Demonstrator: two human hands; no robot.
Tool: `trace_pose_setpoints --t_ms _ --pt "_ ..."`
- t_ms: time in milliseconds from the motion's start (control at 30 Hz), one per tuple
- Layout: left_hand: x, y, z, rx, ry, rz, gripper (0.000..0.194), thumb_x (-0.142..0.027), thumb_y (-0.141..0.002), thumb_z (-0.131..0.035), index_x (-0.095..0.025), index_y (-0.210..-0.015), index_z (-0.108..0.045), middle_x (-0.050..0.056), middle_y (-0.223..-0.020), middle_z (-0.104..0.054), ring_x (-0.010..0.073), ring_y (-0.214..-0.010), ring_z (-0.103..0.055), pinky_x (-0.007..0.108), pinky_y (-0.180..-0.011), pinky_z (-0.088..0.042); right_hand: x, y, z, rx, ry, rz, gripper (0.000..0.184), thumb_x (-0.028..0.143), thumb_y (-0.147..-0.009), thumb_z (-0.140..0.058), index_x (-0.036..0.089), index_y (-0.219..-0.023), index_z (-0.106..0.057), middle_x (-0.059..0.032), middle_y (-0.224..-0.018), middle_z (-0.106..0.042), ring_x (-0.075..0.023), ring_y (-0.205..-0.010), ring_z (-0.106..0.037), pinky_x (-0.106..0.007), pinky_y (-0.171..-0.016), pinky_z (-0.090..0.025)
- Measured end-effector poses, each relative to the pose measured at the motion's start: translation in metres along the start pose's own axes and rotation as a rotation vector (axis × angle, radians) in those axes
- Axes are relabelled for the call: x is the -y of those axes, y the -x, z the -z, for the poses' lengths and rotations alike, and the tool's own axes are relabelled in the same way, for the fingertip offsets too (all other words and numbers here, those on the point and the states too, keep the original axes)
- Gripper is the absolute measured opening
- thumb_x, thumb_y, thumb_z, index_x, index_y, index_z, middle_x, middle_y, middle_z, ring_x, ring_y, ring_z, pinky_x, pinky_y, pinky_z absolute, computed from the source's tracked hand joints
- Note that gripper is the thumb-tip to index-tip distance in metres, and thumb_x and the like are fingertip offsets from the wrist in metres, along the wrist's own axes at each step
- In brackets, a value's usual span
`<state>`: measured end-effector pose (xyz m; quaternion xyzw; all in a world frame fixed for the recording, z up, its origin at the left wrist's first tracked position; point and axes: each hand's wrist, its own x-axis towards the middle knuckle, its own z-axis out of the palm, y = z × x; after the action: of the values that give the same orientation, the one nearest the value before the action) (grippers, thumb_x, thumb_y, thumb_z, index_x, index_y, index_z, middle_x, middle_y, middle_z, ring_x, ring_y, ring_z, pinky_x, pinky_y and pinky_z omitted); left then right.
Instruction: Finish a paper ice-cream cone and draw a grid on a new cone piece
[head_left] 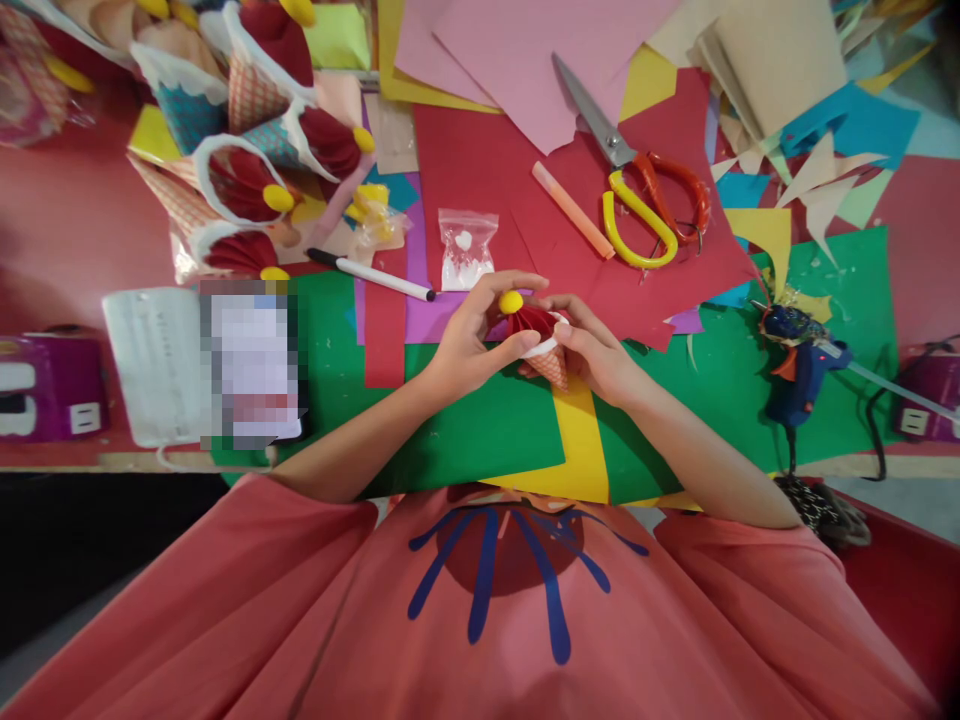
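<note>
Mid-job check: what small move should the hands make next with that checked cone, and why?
Probably press gently along the white trim with the right hand's thumb, letting the left hand steady the checked cone: both hands hold the piece, and both thumbs sit at that trim.

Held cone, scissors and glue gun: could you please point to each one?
Held cone (550, 366), head view: checked wall.
Scissors (616, 150), head view: metal near the pivot.
Glue gun (799, 382), head view: blue body.
</note>
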<state>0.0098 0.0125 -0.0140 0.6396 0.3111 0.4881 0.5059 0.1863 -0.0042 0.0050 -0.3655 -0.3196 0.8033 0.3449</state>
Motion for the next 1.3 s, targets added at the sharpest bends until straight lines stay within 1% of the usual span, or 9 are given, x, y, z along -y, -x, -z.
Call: trace_pose_setpoints --t_ms 133,267,400,533,667,733,900,1100,1300 --pt "-0.002 0.0 -0.001 0.028 0.028 0.011 0.037 -0.042 -0.089 -0.066 -0.027 -0.122 -0.057 0.005 -0.121 -0.064 0.0184 -0.11 -0.066 0.03 -0.093 -0.056 0.003 0.001 -0.002 -0.023 0.022 0.023 0.043 0.049 -0.08 -0.069 0.025 -0.106 -0.044 0.0016 -0.099 -0.064 -0.0111 -0.076 -0.067 -0.03 -0.072 -0.06" --pt "-0.002 -0.002 0.0 -0.014 0.07 0.039 0.043 -0.043 -0.085 -0.071 -0.025 -0.122 -0.056 0.005 -0.118 -0.066 0.017 -0.11 -0.066 0.028 -0.093 -0.055 0.008 0.004 -0.002 -0.012 0.101 0.014 0.049 0.053 -0.079 -0.071 0.026 -0.109 -0.042 0.0023 -0.092 -0.064 -0.0103 -0.065 -0.065 -0.023 -0.054 -0.056" --pt "-0.004 -0.005 0.004 0.003 0.055 0.102 0.032 -0.04 -0.084 -0.073 -0.021 -0.107 -0.061 0.004 -0.104 -0.069 0.0147 -0.098 -0.068 0.026 -0.085 -0.056 0.013 0.006 0.0 -0.052 0.187 0.066 0.053 0.057 -0.078 -0.07 0.028 -0.113 -0.044 0.0007 -0.099 -0.062 -0.0093 -0.06 -0.064 -0.019 -0.044 -0.051" --pt "-0.006 -0.006 0.005 -0.012 0.118 0.073 0.032 -0.039 -0.083 -0.074 -0.022 -0.106 -0.061 0.004 -0.106 -0.069 0.0168 -0.103 -0.067 0.029 -0.089 -0.056 0.017 0.005 0.005 -0.007 0.165 0.019 0.054 0.062 -0.08 -0.065 0.025 -0.114 -0.045 0.0014 -0.086 -0.064 -0.0117 -0.056 -0.064 -0.021 -0.041 -0.05" --pt "-0.006 -0.005 0.004 0.009 0.158 0.041 0.03 -0.035 -0.085 -0.072 -0.024 -0.11 -0.061 0.005 -0.112 -0.068 0.0175 -0.109 -0.066 0.03 -0.094 -0.054 0.02 0.004 0.006 0.048 0.222 -0.019 0.051 0.062 -0.081 -0.063 0.023 -0.108 -0.046 0.0046 -0.069 -0.061 -0.0088 -0.044 -0.056 -0.016 -0.032 -0.032" --pt "-0.005 -0.004 0.004 0.014 0.149 0.026 0.033 -0.037 -0.085 -0.073 -0.024 -0.113 -0.061 0.006 -0.114 -0.067 0.0183 -0.112 -0.065 0.031 -0.096 -0.053 0.021 0.005 0.004 0.028 0.275 0.011 0.048 0.06 -0.082 -0.064 0.023 -0.107 -0.047 0.0047 -0.072 -0.061 -0.0063 -0.045 -0.052 -0.016 -0.033 -0.029" --pt "0.001 -0.005 0.003 -0.042 0.033 -0.007 0.043 -0.045 -0.076 -0.079 -0.024 -0.111 -0.065 0.005 -0.111 -0.069 0.0198 -0.109 -0.065 0.034 -0.094 -0.053 0.02 0.008 0.001 -0.042 0.439 0.054 0.048 0.058 -0.083 -0.065 0.023 -0.11 -0.046 0.0026 -0.081 -0.062 -0.0063 -0.054 -0.048 -0.019 -0.044 -0.036" --pt "0.0 -0.007 0.003 0.0 -0.033 -0.023 0.032 -0.043 -0.08 -0.076 -0.025 -0.105 -0.067 0.004 -0.106 -0.069 0.0193 -0.105 -0.065 0.036 -0.094 -0.052 0.015 0.008 0.004 -0.061 0.536 0.112 0.048 0.056 -0.083 -0.065 0.022 -0.112 -0.047 -0.003 -0.093 -0.067 -0.0141 -0.077 -0.061 -0.024 -0.058 -0.046" --pt "-0.004 -0.007 0.004 0.018 -0.037 -0.008 0.03 -0.045 -0.083 -0.072 -0.026 -0.105 -0.067 0.004 -0.105 -0.068 0.0188 -0.103 -0.065 0.035 -0.092 -0.052 0.017 0.01 0.001 -0.083 0.619 0.125 0.048 0.054 -0.084 -0.065 0.021 -0.115 -0.046 -0.0069 -0.106 -0.071 -0.0183 -0.09 -0.067 -0.033 -0.076 -0.054"
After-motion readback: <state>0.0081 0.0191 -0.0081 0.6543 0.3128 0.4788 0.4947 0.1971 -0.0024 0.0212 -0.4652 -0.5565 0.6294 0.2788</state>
